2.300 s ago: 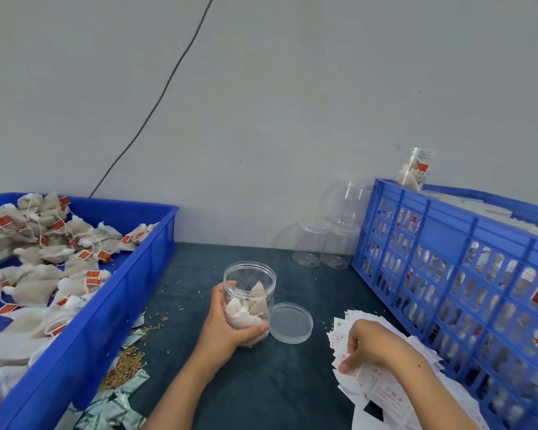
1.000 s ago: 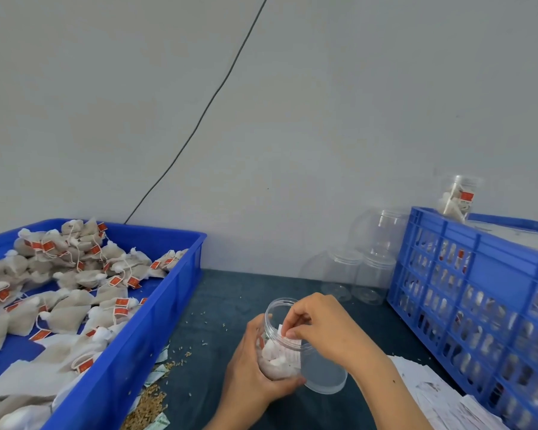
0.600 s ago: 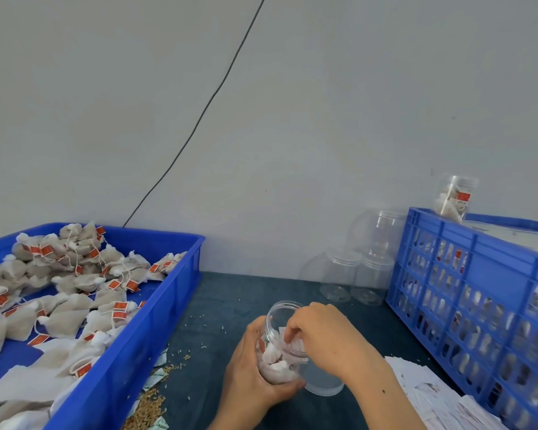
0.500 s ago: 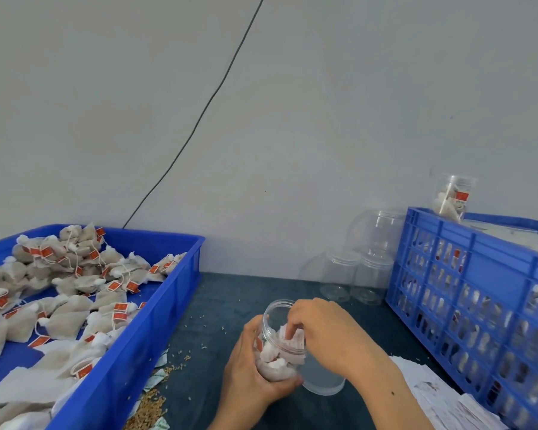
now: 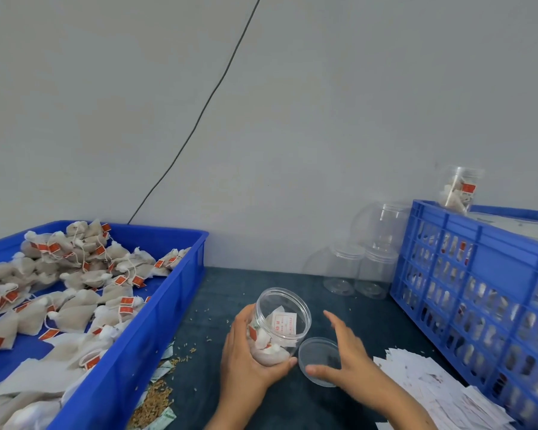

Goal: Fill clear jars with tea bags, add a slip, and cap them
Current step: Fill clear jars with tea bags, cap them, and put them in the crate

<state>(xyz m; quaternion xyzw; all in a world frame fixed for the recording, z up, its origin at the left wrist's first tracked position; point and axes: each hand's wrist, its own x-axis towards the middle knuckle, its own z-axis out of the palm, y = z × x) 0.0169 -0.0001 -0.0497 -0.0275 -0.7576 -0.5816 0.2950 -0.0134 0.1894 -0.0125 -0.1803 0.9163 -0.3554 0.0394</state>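
1. A blue tray (image 5: 156, 308) heaped with tea bags (image 5: 84, 274) lies well to the left of the left hand.
2. A blue slatted crate (image 5: 479, 274) stands to the right of the right hand, with a filled jar (image 5: 458, 189) on its top edge.
3. Empty jars (image 5: 357, 268) stand beyond both hands, against the wall.
4. A pile of paper slips (image 5: 432, 389) lies just right of the right forearm.
5. The left hand (image 5: 246, 358) curls around the open jar (image 5: 277, 327), tilted toward the right, with tea bags and a printed slip (image 5: 284, 324) inside.
6. The right hand (image 5: 345, 358) is spread wide, its fingers extended and thumb out around the clear lid (image 5: 319, 360); whether it touches the lid cannot be told.
7. The lid lies on the dark tabletop (image 5: 261, 290), just right of the jar.
8. Loose grains (image 5: 153, 398) are scattered on the tabletop, left of the left wrist.
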